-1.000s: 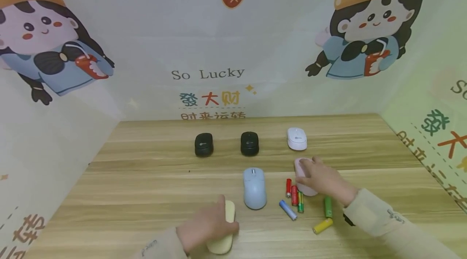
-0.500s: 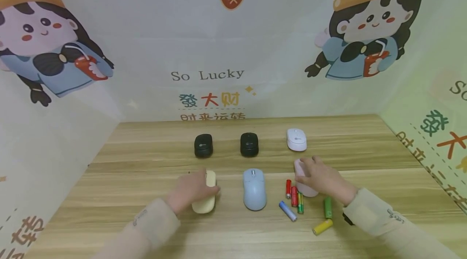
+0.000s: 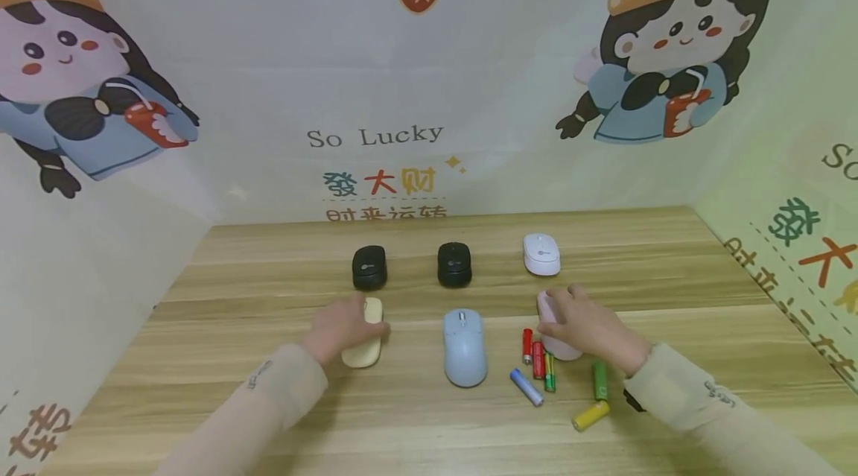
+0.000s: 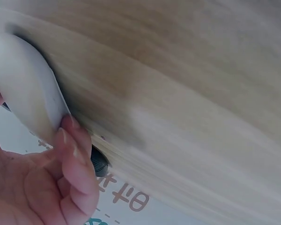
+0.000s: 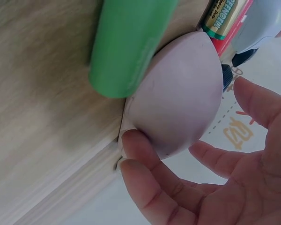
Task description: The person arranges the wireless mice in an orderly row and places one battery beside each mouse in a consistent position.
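My left hand (image 3: 335,329) grips a pale yellow computer mouse (image 3: 363,354) across its width, thumb on its right side. In the left wrist view the mouse (image 4: 25,79) lies close over the wood, with fingertips (image 4: 68,136) at its lower edge. On the right, my right hand (image 3: 593,325) spans a pink computer mouse (image 3: 561,348), covering part of its top. The right wrist view shows two curled fingers (image 5: 140,145) against the side of the pink mouse (image 5: 182,93). A light blue mouse (image 3: 465,349) sits between the hands, touched by neither.
Two black mice (image 3: 369,267) and a white mouse (image 3: 541,255) stand in a row behind. Beside the pink mouse lie red batteries (image 3: 538,360), a green-gold one (image 3: 550,372) and a blue one (image 3: 526,386). A green battery (image 3: 599,381) and a yellow one (image 3: 590,416) lie near the right wrist.
My left hand has carried the yellow mouse away from the front edge and leftward, to the left of the blue mouse. The right hand stays at the pink mouse.
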Demonstrator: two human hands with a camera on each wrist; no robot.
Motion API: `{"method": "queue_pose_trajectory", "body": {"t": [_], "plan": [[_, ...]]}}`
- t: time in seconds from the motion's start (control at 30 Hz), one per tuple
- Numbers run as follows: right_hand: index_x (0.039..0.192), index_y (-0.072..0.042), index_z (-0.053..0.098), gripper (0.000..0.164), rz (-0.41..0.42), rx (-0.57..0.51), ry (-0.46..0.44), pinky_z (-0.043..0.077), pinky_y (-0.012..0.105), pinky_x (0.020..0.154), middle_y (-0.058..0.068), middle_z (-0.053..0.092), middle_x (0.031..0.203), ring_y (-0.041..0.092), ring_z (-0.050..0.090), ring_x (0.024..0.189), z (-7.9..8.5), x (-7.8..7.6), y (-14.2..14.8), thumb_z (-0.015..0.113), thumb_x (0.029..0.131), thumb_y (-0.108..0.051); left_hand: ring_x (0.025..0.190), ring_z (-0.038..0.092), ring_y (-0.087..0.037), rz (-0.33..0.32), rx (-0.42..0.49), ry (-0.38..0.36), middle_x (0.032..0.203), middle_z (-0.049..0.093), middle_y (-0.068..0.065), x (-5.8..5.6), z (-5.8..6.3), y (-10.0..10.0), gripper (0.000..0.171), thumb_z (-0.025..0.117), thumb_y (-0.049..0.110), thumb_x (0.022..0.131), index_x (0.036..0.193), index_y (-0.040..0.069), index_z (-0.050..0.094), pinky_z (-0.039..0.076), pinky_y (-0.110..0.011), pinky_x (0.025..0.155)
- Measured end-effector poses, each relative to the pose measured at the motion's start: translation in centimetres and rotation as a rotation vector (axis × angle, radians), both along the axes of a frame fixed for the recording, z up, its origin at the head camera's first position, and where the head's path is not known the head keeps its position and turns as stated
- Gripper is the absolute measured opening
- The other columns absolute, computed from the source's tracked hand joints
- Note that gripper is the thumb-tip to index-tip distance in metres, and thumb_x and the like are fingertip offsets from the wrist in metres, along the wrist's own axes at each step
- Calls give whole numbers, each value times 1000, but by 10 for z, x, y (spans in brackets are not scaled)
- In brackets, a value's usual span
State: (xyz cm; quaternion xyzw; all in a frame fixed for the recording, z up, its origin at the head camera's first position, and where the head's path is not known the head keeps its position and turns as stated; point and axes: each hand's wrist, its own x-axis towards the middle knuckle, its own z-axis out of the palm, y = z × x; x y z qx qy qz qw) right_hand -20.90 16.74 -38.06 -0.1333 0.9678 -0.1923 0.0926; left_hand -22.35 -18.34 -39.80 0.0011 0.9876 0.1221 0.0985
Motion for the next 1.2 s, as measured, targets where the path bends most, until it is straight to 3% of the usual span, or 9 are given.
{"method": "queue_pose_trajectory", "body": {"t": [0.13, 0.37, 0.57, 0.83, 0.97, 1.07, 1.2], "plan": [[132, 3, 40, 61, -4, -1, 1, 50, 41, 58, 35, 38, 123, 31, 57, 80, 1, 1, -2, 62, 86, -32, 69, 52, -23, 5, -6, -3, 84, 58, -10, 1, 0, -1, 65, 65, 50, 71, 111, 2, 50, 40, -33, 56], [132, 4, 40, 62, -4, 24, -10, 50, 39, 57, 35, 38, 124, 28, 56, 76, 2, 2, -1, 62, 86, -32, 68, 52, -23, 7, -4, -34, 85, 57, -11, 5, 0, 1, 70, 64, 51, 73, 118, 0, 46, 40, -33, 57], [131, 6, 39, 62, 5, 45, -8, 50, 44, 61, 36, 38, 124, 32, 57, 80, 0, 1, 0, 60, 87, -32, 71, 52, -24, 2, -25, -43, 95, 60, -17, 7, 1, 2, 78, 62, 53, 75, 128, -1, 41, 41, -32, 58], [134, 8, 34, 66, -10, 42, 12, 51, 48, 62, 43, 24, 133, 44, 59, 87, 8, -1, 7, 57, 89, -35, 82, 60, -30, -34, -27, -6, 114, 58, -26, 14, -1, -1, 91, 52, 60, 82, 141, -4, 26, 48, -41, 68], [131, 9, 37, 63, -24, 58, 13, 50, 48, 62, 42, 33, 127, 43, 58, 86, 15, 2, 17, 56, 89, -33, 82, 61, -35, -55, -49, 52, 112, 58, -30, 21, -1, -3, 89, 49, 59, 85, 141, -5, 23, 49, -43, 65], [125, 12, 43, 56, -24, 78, -13, 48, 53, 72, 39, 43, 121, 46, 55, 94, 17, 8, 26, 56, 88, -28, 94, 58, -43, -64, -49, 84, 115, 53, -34, 29, -1, -5, 88, 50, 57, 85, 142, -3, 22, 48, -49, 73], [116, 12, 50, 46, -2, 89, -95, 47, 50, 75, 29, 57, 108, 36, 58, 90, 11, 17, 36, 56, 86, -23, 93, 57, -46, -73, -36, 96, 119, 48, -37, 39, -1, -8, 92, 54, 58, 83, 144, 0, 17, 47, -53, 73]]}}
